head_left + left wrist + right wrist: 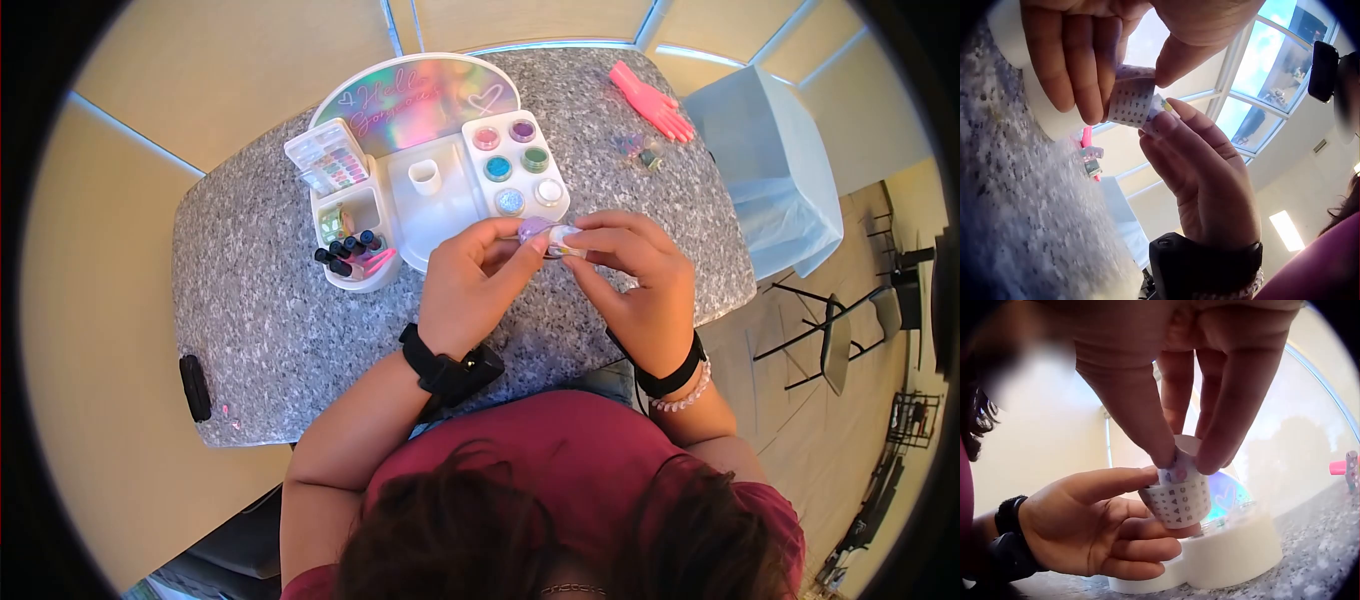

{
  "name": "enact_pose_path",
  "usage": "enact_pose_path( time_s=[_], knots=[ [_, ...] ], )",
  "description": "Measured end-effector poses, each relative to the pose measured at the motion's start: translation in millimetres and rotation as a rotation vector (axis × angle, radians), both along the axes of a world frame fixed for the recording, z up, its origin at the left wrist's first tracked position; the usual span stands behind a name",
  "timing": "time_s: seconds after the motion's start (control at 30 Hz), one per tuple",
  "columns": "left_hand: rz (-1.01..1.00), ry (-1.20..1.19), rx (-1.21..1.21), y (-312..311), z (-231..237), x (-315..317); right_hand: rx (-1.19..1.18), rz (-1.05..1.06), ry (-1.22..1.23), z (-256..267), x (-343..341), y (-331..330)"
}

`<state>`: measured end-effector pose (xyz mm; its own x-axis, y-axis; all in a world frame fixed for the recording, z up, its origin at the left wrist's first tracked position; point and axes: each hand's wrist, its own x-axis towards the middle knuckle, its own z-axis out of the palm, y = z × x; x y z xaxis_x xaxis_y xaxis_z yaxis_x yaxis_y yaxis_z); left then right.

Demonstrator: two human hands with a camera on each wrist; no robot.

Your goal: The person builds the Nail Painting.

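Above the table's front half, my left hand holds a curled white sticker strip printed with rows of small dark letters. My right hand pinches a second rolled strip with coloured marks, between thumb and fingers. In the right wrist view this second roll sits partly inside the lettered curl. The left wrist view shows the lettered strip bent round between left thumb and fingers, with the right fingertips beside it. From the head view, a purple piece shows at the left fingertips.
Behind the hands stands a white organizer with a shiny back panel. It carries jars of coloured glitter, dark-capped bottles and a clear case. A pink model hand lies far right; a black case lies left.
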<state>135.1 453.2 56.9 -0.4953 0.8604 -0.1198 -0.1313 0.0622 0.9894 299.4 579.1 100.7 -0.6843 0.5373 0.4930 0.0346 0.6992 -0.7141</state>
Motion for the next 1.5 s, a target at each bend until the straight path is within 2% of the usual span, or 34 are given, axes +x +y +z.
enact_pose_path(
  time_s=[0.13,0.3,0.37,0.43,0.47,0.53,0.6,0.63,0.67,0.77,0.83,0.93,1.07,1.17,1.37,1.5],
  knots=[
    [-0.029,-0.019,0.015,-1,5,1,0.164,0.006,-0.055,-4,-2,3],
    [-0.087,-0.025,0.057,-4,7,0,0.047,-0.015,-0.083,1,-6,0],
    [-0.106,-0.135,0.067,-3,12,-2,0.009,0.010,-0.078,1,-6,2],
    [-0.113,-0.127,0.108,-3,8,-3,-0.345,0.175,-0.033,-6,-4,4],
    [-0.120,-0.122,0.147,-3,5,-4,-0.346,0.177,-0.034,-6,-3,6],
    [-0.123,-0.092,0.159,-4,3,-1,-0.788,0.287,-0.052,-8,-1,8],
    [-0.128,-0.064,0.169,-4,4,1,-0.719,0.242,-0.057,-11,0,9],
    [-0.120,0.027,0.142,-4,8,2,-0.648,0.201,-0.059,-12,1,10],
    [-0.111,0.120,0.115,-4,10,2,-0.648,0.200,-0.059,-12,0,9],
    [-0.094,0.189,0.108,-5,10,1,-0.647,0.189,-0.059,-14,-2,5],
    [-0.075,0.221,0.112,-6,9,0,-0.495,0.237,-0.109,-23,-2,1],
    [-0.044,0.247,0.110,-7,5,1,-0.595,0.259,-0.180,-17,-5,-5],
    [-0.030,0.258,0.077,-8,5,1,-0.614,0.254,-0.204,-9,-4,2],
    [-0.062,0.233,0.093,-6,2,2,-0.775,0.241,-0.017,-4,-3,10],
    [-0.159,0.139,-0.043,-7,11,1,-0.825,0.223,0.041,-8,-7,6],
    [-0.158,0.200,-0.004,-8,9,-6,-0.805,0.238,0.123,-16,-6,9]
  ],
)
